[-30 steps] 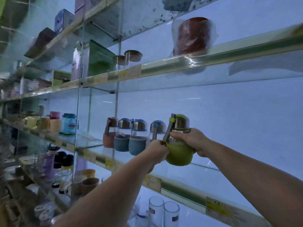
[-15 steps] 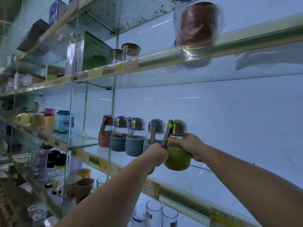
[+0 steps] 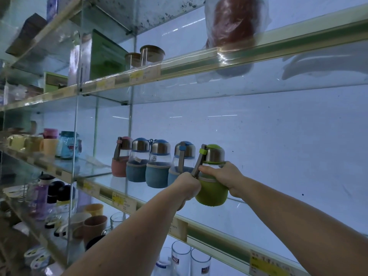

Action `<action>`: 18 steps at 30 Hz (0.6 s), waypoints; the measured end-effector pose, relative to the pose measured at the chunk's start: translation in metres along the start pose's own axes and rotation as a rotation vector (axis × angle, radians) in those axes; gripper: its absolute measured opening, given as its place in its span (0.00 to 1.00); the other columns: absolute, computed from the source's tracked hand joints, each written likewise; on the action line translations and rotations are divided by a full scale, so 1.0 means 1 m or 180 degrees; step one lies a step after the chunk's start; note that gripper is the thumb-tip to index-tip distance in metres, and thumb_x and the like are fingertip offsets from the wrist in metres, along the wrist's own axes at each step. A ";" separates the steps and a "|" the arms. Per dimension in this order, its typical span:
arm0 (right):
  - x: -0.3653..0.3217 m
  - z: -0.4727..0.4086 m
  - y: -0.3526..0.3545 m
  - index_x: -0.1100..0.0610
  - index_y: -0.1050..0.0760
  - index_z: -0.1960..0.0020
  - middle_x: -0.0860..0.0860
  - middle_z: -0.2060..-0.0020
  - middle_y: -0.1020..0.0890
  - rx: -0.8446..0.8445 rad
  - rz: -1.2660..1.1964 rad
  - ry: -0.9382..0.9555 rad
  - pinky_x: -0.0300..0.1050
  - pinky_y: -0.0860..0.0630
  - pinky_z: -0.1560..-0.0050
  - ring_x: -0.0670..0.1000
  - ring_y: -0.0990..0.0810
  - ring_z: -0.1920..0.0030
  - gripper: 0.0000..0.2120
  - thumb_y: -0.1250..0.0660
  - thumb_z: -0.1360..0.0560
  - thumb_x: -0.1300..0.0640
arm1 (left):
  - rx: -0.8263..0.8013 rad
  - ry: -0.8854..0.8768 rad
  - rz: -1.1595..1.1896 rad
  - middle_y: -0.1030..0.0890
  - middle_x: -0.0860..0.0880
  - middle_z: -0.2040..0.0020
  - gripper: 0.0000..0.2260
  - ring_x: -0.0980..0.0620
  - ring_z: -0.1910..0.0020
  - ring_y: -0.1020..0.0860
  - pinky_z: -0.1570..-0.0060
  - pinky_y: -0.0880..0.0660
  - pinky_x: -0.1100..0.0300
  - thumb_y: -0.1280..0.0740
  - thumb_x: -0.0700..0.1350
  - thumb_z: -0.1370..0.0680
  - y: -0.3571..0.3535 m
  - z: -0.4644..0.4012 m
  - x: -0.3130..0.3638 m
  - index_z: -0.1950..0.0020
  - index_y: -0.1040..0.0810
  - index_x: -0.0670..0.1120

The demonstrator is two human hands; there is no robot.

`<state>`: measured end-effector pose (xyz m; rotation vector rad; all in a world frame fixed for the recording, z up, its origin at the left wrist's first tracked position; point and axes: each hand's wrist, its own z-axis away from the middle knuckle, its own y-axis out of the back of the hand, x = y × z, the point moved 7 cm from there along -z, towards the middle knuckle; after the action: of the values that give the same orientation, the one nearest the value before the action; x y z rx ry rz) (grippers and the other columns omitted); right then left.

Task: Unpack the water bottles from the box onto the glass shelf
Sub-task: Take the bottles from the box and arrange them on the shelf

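Since a second ago the green bottle [image 3: 211, 188] has been carried a little lower and closer to the row of bottles already on the glass shelf [image 3: 219, 220]; both hands have stayed on it throughout.

Green bottle: held upright, long axis near vertical with a slight lean, steel cap with green top uppermost, green sleeve round the lower body. It is at the right end of the row, just beside the nearest blue bottle [image 3: 182, 164]. Whether its base touches the glass cannot be told.

Right hand [image 3: 223, 176]: fingers and thumb are curled round the clear waist just under the cap. Left hand [image 3: 187, 186]: closed in a fist round the lower end of the grey carry strap [image 3: 199, 164], which runs up at a slant to a green loop by the cap.

Row to the left, all upright: three blue-sleeved bottles with steel caps, then a pink bottle [image 3: 120, 158] at the far end.

Writing: yellow and white price tags [image 3: 121, 201] are fixed along the shelf edge, the print too small to be read. A label is seen on the clear glass tumblers [image 3: 180, 259] below, also unreadable.

On the shelf above, a red-brown item in a plastic bag [image 3: 231, 26] and two lidded glass jars [image 3: 145, 56] are noted.
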<state>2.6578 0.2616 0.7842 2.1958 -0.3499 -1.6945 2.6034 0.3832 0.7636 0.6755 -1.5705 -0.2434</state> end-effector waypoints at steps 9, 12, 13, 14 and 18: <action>-0.007 0.017 0.003 0.59 0.37 0.32 0.57 0.35 0.29 -0.0213 0.0137 -0.0112 0.50 0.30 0.41 0.57 0.29 0.40 0.36 0.26 0.32 0.46 | -0.0037 0.0088 0.0076 0.24 0.43 0.45 0.16 0.50 0.49 0.27 0.59 0.29 0.64 0.43 0.43 0.18 0.006 0.014 0.003 0.33 0.29 0.40; -0.017 0.029 0.011 0.61 0.38 0.31 0.58 0.34 0.31 -0.0270 0.0362 -0.0144 0.47 0.33 0.46 0.57 0.31 0.38 0.37 0.25 0.32 0.49 | 0.0032 0.0037 0.0072 0.25 0.41 0.44 0.16 0.50 0.54 0.26 0.59 0.29 0.64 0.42 0.42 0.19 0.017 0.023 0.007 0.33 0.30 0.38; -0.022 0.034 0.014 0.61 0.38 0.31 0.58 0.34 0.32 -0.0254 0.0417 -0.0131 0.47 0.34 0.46 0.58 0.32 0.36 0.38 0.24 0.32 0.50 | 0.0059 0.0019 0.0072 0.26 0.42 0.46 0.16 0.52 0.59 0.28 0.61 0.29 0.64 0.42 0.39 0.20 0.022 0.027 0.008 0.34 0.30 0.37; -0.028 0.037 0.017 0.62 0.38 0.31 0.58 0.34 0.31 -0.0237 0.0476 -0.0119 0.47 0.33 0.46 0.58 0.32 0.35 0.38 0.23 0.33 0.52 | 0.0076 0.0005 0.0070 0.27 0.43 0.51 0.16 0.53 0.62 0.30 0.63 0.29 0.64 0.42 0.37 0.21 0.025 0.030 0.008 0.34 0.30 0.37; -0.056 0.055 0.019 0.61 0.33 0.36 0.58 0.40 0.29 -0.0144 0.0666 0.0048 0.48 0.31 0.50 0.57 0.31 0.41 0.33 0.22 0.36 0.59 | 0.0049 0.0073 0.0019 0.30 0.46 0.60 0.16 0.53 0.63 0.32 0.62 0.31 0.63 0.41 0.35 0.23 0.039 0.048 0.006 0.36 0.29 0.35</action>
<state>2.5909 0.2597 0.8292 2.0589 -0.5130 -1.5577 2.5471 0.3997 0.7830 0.6834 -1.5536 -0.2187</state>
